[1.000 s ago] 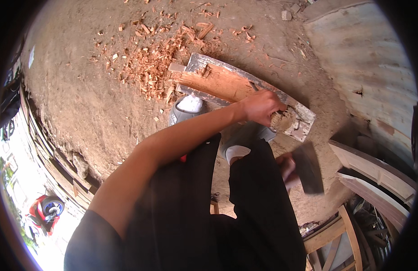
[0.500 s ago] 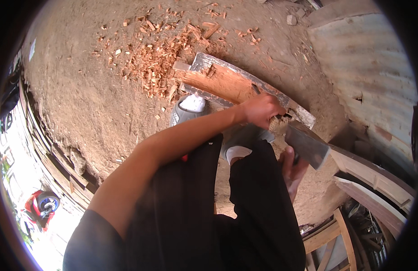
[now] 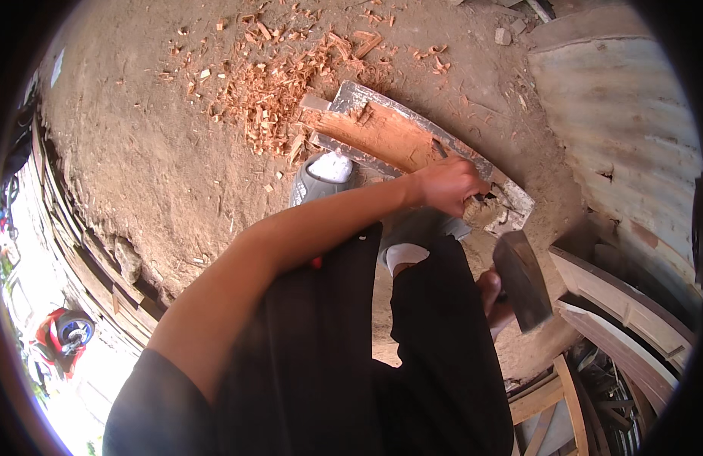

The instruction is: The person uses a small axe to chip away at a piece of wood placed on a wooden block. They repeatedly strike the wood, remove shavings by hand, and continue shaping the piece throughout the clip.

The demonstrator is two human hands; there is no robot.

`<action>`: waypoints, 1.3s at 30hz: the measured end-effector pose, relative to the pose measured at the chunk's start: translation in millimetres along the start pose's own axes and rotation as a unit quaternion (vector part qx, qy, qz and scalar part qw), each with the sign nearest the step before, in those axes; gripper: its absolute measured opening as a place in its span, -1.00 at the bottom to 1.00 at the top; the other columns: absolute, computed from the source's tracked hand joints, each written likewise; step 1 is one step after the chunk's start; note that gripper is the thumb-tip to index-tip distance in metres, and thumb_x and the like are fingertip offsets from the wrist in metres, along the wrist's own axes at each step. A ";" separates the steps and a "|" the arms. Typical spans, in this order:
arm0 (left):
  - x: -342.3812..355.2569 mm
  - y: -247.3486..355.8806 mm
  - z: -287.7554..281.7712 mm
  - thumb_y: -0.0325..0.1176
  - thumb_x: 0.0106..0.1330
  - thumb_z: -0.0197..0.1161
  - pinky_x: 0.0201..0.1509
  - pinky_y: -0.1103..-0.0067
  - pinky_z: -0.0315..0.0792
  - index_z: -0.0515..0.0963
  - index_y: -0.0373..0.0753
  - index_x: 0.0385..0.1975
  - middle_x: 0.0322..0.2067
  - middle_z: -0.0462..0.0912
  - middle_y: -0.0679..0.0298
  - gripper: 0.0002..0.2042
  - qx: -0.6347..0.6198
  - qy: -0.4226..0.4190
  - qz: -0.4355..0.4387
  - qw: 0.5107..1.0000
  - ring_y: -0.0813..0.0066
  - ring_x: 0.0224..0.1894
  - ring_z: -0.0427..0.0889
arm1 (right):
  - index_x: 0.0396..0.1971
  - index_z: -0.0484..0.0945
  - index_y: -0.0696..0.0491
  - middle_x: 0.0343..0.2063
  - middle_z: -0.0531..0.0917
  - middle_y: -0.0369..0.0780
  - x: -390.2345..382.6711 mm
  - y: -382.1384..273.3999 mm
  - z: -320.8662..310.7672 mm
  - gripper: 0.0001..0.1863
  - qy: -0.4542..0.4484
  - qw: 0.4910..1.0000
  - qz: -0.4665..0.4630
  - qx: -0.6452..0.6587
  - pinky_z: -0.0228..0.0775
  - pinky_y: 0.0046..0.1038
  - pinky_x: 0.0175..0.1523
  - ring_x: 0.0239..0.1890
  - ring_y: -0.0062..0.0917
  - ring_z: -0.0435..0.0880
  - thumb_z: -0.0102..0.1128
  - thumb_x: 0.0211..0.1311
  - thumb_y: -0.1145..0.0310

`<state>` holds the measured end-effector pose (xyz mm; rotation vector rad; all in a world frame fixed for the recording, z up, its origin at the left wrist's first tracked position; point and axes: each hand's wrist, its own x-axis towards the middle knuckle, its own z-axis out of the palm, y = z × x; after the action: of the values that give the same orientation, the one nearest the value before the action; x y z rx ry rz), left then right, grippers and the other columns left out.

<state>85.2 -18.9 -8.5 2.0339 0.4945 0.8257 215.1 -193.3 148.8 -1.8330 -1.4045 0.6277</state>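
Observation:
My left hand (image 3: pixel 449 185) is closed around a chisel (image 3: pixel 440 147). Its dark metal end points at the hollowed face of a thick wooden piece (image 3: pixel 397 137), and its frayed handle butt (image 3: pixel 484 214) sticks out on the near side of my fist. The wood is raw orange inside, with worn, whitish flaking edges. To the right and nearer, my right hand (image 3: pixel 491 290) grips a broad, flat, dark cleaver-like tool (image 3: pixel 522 281), slightly blurred and apart from the chisel butt. Most of that hand is hidden behind the blade and my knee.
Wood chips (image 3: pixel 272 102) lie heaped on the dirt floor past the wood's left end. My shoe (image 3: pixel 319 182) is beside the wood. Rusty corrugated metal (image 3: pixel 617 114) stands at right, above stacked wooden panels (image 3: pixel 617 292). A red motorcycle (image 3: pixel 63 338) is far left.
My right hand has lowered the cleaver-like tool away from the chisel's butt, toward me. My left hand still holds the chisel on the wood; the whole view has shifted slightly.

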 end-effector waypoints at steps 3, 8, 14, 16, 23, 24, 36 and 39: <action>4.5 0.9 3.1 -0.45 -0.16 0.38 -0.13 0.23 0.53 0.61 -0.26 -0.36 -0.44 0.64 0.08 -0.72 -0.028 0.001 0.014 0.999 -0.02 -0.25 0.65 | -0.42 0.45 0.12 -0.53 0.46 -0.31 -20.8 45.1 -3.4 -0.65 0.011 0.999 -0.029 -0.043 0.12 -0.54 -0.41 -0.53 -0.68 0.34 0.22 0.46 0.17; -3.3 -1.2 -1.3 -0.46 -0.16 0.36 -0.14 0.23 0.53 0.60 -0.26 -0.40 -0.46 0.64 0.09 -0.76 -0.010 -0.004 0.000 1.000 -0.01 -0.26 0.66 | 0.09 0.45 0.27 -0.33 0.57 -0.18 21.9 5.7 4.9 -0.63 -0.095 0.986 0.133 -0.044 0.38 -0.43 -0.26 -0.40 -0.52 0.51 0.18 0.46 0.33; 6.8 6.8 -6.5 -0.45 -0.17 0.33 -0.17 0.22 0.52 0.59 -0.26 -0.43 -0.48 0.63 0.07 -0.77 -0.005 -0.006 -0.034 0.999 -0.03 -0.29 0.66 | 0.00 0.48 0.28 -0.51 0.51 -0.28 6.8 0.5 -24.6 -0.63 0.021 0.999 0.005 0.028 0.20 -0.56 -0.56 -0.62 -0.66 0.45 0.16 0.48 0.23; 9.3 7.0 -8.3 -0.45 -0.18 0.33 -0.19 0.22 0.52 0.59 -0.26 -0.43 -0.49 0.62 0.06 -0.77 -0.006 0.000 -0.034 0.999 -0.03 -0.30 0.66 | -0.03 0.48 0.25 -0.48 0.52 -0.26 0.2 49.0 -15.3 -0.66 0.043 0.960 -0.192 -0.200 0.23 -0.54 -0.53 -0.59 -0.65 0.48 0.14 0.49 0.24; 8.0 0.8 -2.0 -0.44 -0.21 0.34 -0.21 0.20 0.52 0.61 -0.25 -0.41 -0.51 0.61 0.03 -0.74 -0.022 0.007 -0.043 0.999 -0.04 -0.30 0.66 | -0.27 0.43 0.17 -0.66 0.48 -0.27 36.1 -12.0 -2.6 -0.72 0.036 0.972 0.215 0.088 0.21 -0.56 -0.64 -0.72 -0.64 0.43 0.06 0.54 0.24; 10.9 2.4 -5.1 -0.44 -0.22 0.35 -0.21 0.20 0.52 0.62 -0.24 -0.41 -0.51 0.61 0.03 -0.73 -0.021 -0.002 -0.054 0.998 -0.04 -0.30 0.66 | -0.38 0.42 0.17 -0.78 0.40 -0.33 34.6 -17.2 -7.6 -0.62 0.053 0.985 0.139 0.083 0.14 -0.59 -0.71 -0.80 -0.65 0.35 0.05 0.56 0.15; 13.4 3.8 -2.5 -0.48 -0.23 0.32 -0.24 0.18 0.53 0.62 -0.25 -0.41 -0.49 0.63 -0.02 -0.73 -0.021 0.023 -0.076 0.997 -0.10 -0.33 0.67 | -0.46 0.39 0.14 -0.73 0.43 -0.32 35.4 -16.7 -13.0 -0.57 -0.032 0.973 0.220 0.062 0.16 -0.49 -0.67 -0.73 -0.63 0.42 0.05 0.56 0.10; 20.1 8.2 -4.0 -0.48 -0.22 0.31 -0.24 0.18 0.52 0.62 -0.26 -0.40 -0.49 0.63 -0.03 -0.73 -0.008 -0.017 -0.093 0.996 -0.11 -0.32 0.67 | -0.46 0.36 0.19 -0.71 0.43 -0.28 32.9 -39.4 -16.6 -0.46 0.103 0.980 0.118 0.122 0.13 -0.52 -0.73 -0.73 -0.58 0.43 0.04 0.56 -0.01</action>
<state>96.7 -8.9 7.3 1.9508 0.6444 0.6796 213.2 -160.6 191.7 -1.8197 -0.9386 0.6740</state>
